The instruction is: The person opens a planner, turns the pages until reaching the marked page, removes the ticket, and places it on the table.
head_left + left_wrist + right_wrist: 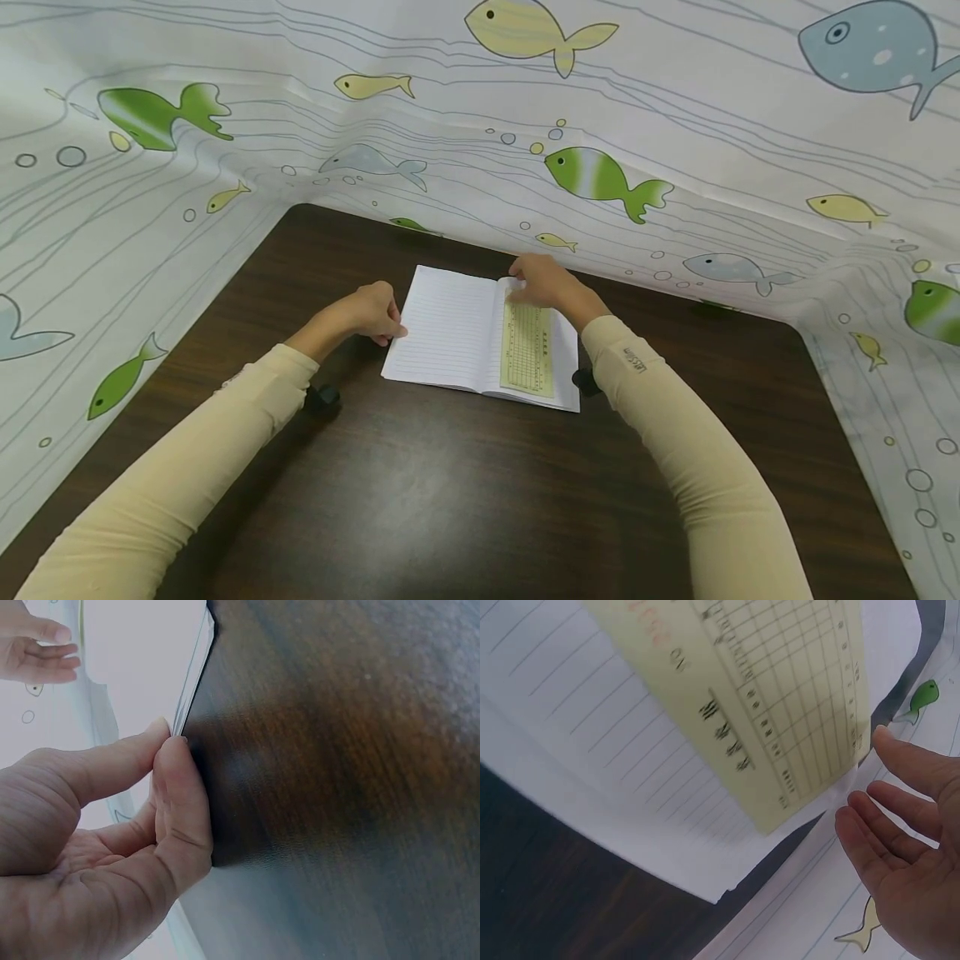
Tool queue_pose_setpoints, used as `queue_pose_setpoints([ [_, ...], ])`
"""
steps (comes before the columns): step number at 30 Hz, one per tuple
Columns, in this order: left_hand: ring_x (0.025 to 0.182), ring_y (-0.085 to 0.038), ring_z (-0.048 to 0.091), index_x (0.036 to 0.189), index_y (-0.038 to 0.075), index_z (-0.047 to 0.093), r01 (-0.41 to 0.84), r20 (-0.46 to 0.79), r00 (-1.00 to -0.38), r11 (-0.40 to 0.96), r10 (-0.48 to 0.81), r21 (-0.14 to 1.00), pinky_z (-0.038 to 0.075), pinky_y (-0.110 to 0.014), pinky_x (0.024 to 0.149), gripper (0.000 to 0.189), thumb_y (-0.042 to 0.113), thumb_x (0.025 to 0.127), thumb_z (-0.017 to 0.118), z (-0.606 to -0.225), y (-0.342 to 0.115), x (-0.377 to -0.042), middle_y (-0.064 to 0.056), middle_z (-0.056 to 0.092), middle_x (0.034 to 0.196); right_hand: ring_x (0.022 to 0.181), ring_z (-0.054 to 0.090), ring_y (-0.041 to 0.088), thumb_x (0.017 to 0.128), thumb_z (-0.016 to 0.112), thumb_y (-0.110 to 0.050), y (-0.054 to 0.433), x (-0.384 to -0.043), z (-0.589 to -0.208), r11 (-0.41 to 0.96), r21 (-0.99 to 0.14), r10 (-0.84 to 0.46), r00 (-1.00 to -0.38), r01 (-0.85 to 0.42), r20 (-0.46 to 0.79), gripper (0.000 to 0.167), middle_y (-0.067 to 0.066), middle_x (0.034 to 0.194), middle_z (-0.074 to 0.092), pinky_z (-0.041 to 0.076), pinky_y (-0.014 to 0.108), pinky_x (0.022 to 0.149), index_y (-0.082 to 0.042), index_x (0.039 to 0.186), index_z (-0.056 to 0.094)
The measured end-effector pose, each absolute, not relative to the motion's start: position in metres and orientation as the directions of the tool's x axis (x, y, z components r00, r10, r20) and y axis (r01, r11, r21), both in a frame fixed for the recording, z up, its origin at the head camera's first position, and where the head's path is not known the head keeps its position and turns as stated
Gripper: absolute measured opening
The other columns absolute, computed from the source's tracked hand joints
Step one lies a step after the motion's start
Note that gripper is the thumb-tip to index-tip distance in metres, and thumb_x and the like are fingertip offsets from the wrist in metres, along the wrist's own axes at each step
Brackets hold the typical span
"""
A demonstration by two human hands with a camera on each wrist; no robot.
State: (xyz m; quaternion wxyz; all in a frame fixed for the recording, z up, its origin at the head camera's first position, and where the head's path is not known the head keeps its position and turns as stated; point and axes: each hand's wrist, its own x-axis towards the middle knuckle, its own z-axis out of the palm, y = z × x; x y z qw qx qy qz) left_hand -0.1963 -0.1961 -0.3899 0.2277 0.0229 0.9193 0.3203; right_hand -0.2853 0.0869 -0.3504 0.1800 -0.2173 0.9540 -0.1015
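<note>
A lined notebook [446,321] lies spread wide on the dark table. My left hand [375,312] pinches its left edge between thumb and fingers; the left wrist view shows this hand [112,825] with the page edges [191,682] at its fingertips. On the right page rests a pale yellow printed form [528,346] with a grid and a few red digits. By the top end of that form is my right hand [547,283]. In the right wrist view, its thumb and fingers [900,757] stand apart beside the yellow form [780,697], with nothing between them.
White sheeting with printed fish [607,175] walls the table at the back and both sides. Dark wood tabletop [420,492] spreads in front of the notebook. A black device [324,398] shows under the left wrist, another [585,382] beside the right forearm.
</note>
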Motion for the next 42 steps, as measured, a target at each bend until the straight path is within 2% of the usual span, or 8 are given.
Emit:
queue_pose_setpoints([
  [9,0.068,-0.013,0.07,0.096,-0.007,0.065,-0.101,-0.403,-0.895,0.791,0.194,0.604,0.066,-0.027,0.069,0.017,0.007,0.1,0.075,-0.389,-0.196,-0.196,-0.011,0.062,0.092,0.141,0.057,0.038,0.1,0.077,-0.02,0.103,-0.289,-0.352,0.909,-0.277,-0.393,-0.862,-0.312,-0.319,0.059,0.022,0.15,0.06,0.047,0.051,0.124,0.005,0.149,0.056],
  [17,0.07,-0.015,0.07,0.1,-0.009,0.065,-0.09,-0.402,-0.893,0.792,0.204,0.603,0.066,-0.028,0.07,0.018,0.007,0.101,0.074,-0.389,-0.197,-0.195,-0.015,0.065,0.098,0.136,0.06,0.039,0.099,0.08,-0.019,0.115,-0.289,-0.361,0.906,-0.274,-0.404,-0.853,-0.322,-0.33,0.056,0.023,0.145,0.064,0.05,0.051,0.119,0.007,0.144,0.06],
  [23,0.07,-0.014,0.069,0.099,-0.008,0.065,-0.098,-0.404,-0.893,0.791,0.198,0.604,0.066,-0.028,0.07,0.018,0.007,0.1,0.074,-0.391,-0.197,-0.195,-0.014,0.065,0.096,0.135,0.06,0.039,0.095,0.083,-0.018,0.12,-0.29,-0.372,0.907,-0.282,-0.395,-0.863,-0.313,-0.315,0.057,0.023,0.143,0.064,0.051,0.051,0.118,0.006,0.142,0.062],
  [30,0.07,-0.014,0.069,0.1,-0.008,0.065,-0.106,-0.406,-0.894,0.791,0.19,0.603,0.066,-0.028,0.069,0.019,0.008,0.1,0.074,-0.392,-0.196,-0.196,-0.013,0.064,0.095,0.123,0.061,0.036,0.094,0.085,-0.018,0.12,-0.289,-0.377,0.908,-0.264,-0.396,-0.872,-0.325,-0.287,0.055,0.022,0.137,0.064,0.053,0.051,0.113,0.005,0.137,0.062],
  [36,0.07,-0.014,0.069,0.1,-0.007,0.064,-0.109,-0.41,-0.893,0.794,0.186,0.598,0.065,-0.027,0.069,0.019,0.009,0.1,0.075,-0.392,-0.197,-0.198,-0.012,0.063,0.094,0.112,0.061,0.033,0.095,0.085,-0.026,0.123,-0.289,-0.378,0.929,-0.234,-0.35,-0.887,-0.288,-0.301,0.052,0.019,0.131,0.066,0.056,0.05,0.103,0.0,0.133,0.062],
  [42,0.072,-0.015,0.067,0.1,-0.006,0.064,-0.117,-0.415,-0.891,0.791,0.182,0.6,0.065,-0.026,0.069,0.019,0.009,0.101,0.075,-0.394,-0.198,-0.198,-0.012,0.061,0.095,0.113,0.061,0.032,0.097,0.083,-0.033,0.128,-0.291,-0.383,0.943,-0.254,-0.299,-0.888,-0.217,-0.35,0.053,0.018,0.132,0.067,0.056,0.05,0.103,0.0,0.133,0.062],
])
